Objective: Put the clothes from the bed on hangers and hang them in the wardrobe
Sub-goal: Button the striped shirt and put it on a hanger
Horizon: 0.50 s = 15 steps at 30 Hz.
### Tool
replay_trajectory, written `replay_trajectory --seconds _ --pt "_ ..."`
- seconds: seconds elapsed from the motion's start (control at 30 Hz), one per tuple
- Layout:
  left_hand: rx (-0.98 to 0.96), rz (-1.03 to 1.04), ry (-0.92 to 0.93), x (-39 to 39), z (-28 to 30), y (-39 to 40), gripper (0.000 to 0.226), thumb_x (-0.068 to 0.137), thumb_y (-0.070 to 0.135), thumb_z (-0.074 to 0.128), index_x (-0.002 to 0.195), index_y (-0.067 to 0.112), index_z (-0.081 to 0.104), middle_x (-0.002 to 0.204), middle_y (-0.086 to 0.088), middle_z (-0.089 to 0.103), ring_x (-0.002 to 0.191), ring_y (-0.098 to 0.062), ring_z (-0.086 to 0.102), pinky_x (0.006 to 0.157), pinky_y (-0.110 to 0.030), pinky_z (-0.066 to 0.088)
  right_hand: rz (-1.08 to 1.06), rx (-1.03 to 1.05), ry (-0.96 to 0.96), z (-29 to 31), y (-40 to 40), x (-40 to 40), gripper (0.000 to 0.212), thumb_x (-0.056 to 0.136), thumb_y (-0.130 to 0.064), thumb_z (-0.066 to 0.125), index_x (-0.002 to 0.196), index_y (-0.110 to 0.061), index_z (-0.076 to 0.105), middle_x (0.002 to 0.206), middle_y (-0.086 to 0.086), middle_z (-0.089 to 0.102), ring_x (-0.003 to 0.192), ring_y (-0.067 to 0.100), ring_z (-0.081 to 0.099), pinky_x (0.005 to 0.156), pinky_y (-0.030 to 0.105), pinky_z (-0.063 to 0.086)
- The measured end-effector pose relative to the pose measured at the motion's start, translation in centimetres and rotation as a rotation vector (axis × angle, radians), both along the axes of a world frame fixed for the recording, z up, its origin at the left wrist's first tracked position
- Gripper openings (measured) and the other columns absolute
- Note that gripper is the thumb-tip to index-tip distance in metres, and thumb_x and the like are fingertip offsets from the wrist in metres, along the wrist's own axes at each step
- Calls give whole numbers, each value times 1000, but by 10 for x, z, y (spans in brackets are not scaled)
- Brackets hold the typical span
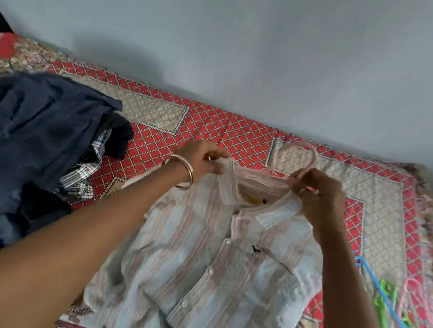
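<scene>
red patterned bed [215, 127] under a pale wall — the striped shirt [216, 263] lies flat, collar away from the person. left hand [198, 161] and right hand [315, 193] pinch the collar's ends with curled fingers; the pink hanger [305, 156] runs crosswise between them, hook nearer the right hand.

This is a bedroom in a home. A bed with a red, diamond-patterned quilted cover and beige panels [216, 124] runs along a plain pale grey wall [257, 42], just beyond where the hands grip. To the left of the grip lies a heap of dark navy and checked clothes [29, 140]; below it, a pale blue and pink striped button shirt [208, 261] is spread flat. To the lower right, what look like blue, green and pink plastic hangers [397, 320] lie piled, somewhat blurred.
</scene>
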<state>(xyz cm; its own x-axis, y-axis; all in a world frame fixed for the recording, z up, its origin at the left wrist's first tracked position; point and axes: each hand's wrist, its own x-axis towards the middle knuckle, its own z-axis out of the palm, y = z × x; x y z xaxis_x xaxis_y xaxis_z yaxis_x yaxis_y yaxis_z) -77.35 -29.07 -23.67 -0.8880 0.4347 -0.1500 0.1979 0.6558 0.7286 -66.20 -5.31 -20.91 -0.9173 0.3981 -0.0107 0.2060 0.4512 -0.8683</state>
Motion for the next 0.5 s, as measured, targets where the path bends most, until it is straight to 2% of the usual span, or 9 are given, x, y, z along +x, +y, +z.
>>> replay_trajectory --seconds 0.1,0.13,0.23,0.33,0.37,0.43,0.5 --pt "149 23 135 35 62 0 34 69 14 82 101 10 73 96 -3 70 83 -14 60 73 -11 46 -9 166 42 60 -10 20 14 79 -2 71 82 -15 70 77 1 69 78 16 66 78 32 49" --pt "202 53 192 47 80 2 32 67 9 82 97 8 74 92 -5 71 81 -15 61 71 -10 45 8 218 48 80 -14 26 11 79 -2 71 85 -11 71 80 3 70 81 18 67 80 32 49" --pt "354 126 372 81 141 -2 29 59 3 83 86 7 74 84 -8 71 77 -20 64 72 -29 51 2 284 118 147 -23 47 14 80 -1 67 91 -8 70 83 2 70 85 17 65 82 28 48" --pt "392 69 500 103 205 -10 36 62 12 84 90 20 63 83 0 67 76 -21 65 71 -36 53 -78 311 218 210 -26 69 17 81 3 59 90 -8 68 78 -6 67 81 12 61 68 5 39" --pt "309 45 509 109 225 -14 48 62 21 85 100 26 56 88 4 66 80 -21 65 73 -38 53 -95 312 235 229 -27 77 18 81 4 58 89 -9 68 76 -7 66 78 10 60 64 2 37" --pt "-51 49 528 118 264 -24 77 58 38 86 119 36 39 107 4 62 99 -25 62 86 -46 48 -111 306 262 272 -30 95 21 80 5 56 88 -9 69 77 -5 68 78 11 62 67 5 42" --pt "-381 116 520 129 295 -37 90 60 40 86 130 36 30 124 -4 52 117 -32 50 92 -56 39 -153 264 313 311 -30 112 22 80 6 55 89 -8 70 81 -1 71 82 14 66 77 21 51"
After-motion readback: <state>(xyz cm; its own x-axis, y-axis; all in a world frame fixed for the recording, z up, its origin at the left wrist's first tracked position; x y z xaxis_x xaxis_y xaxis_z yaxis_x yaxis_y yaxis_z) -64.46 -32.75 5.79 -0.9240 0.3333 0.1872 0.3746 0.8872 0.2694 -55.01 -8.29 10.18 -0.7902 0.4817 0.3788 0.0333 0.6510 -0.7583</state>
